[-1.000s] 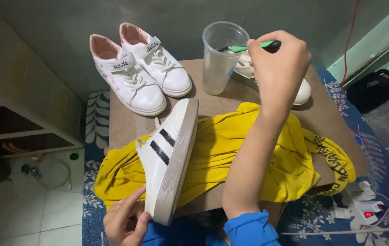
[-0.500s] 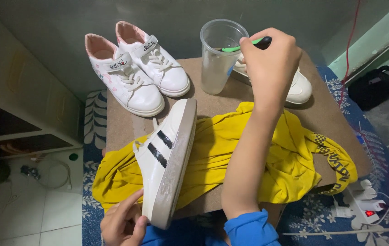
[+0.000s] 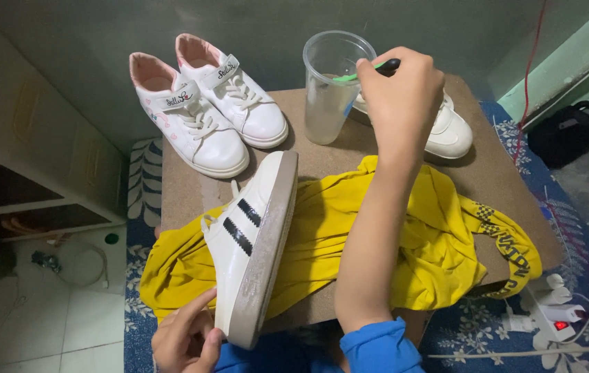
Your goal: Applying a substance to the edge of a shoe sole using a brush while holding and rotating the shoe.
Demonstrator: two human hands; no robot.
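Carefully, your right hand (image 3: pixel 401 86) gripped the green toothbrush (image 3: pixel 367 70) over the plastic cup (image 3: pixel 330 90); your left hand (image 3: pixel 185 338) clasped the striped sneaker (image 3: pixel 253 242) before the cup.

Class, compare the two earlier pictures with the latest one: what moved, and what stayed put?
The right hand has carried the green-tipped brush a little leftward, so its tip now sits over the clear plastic cup. The left hand still holds the striped white shoe on its side on the yellow cloth. Nothing else moved.
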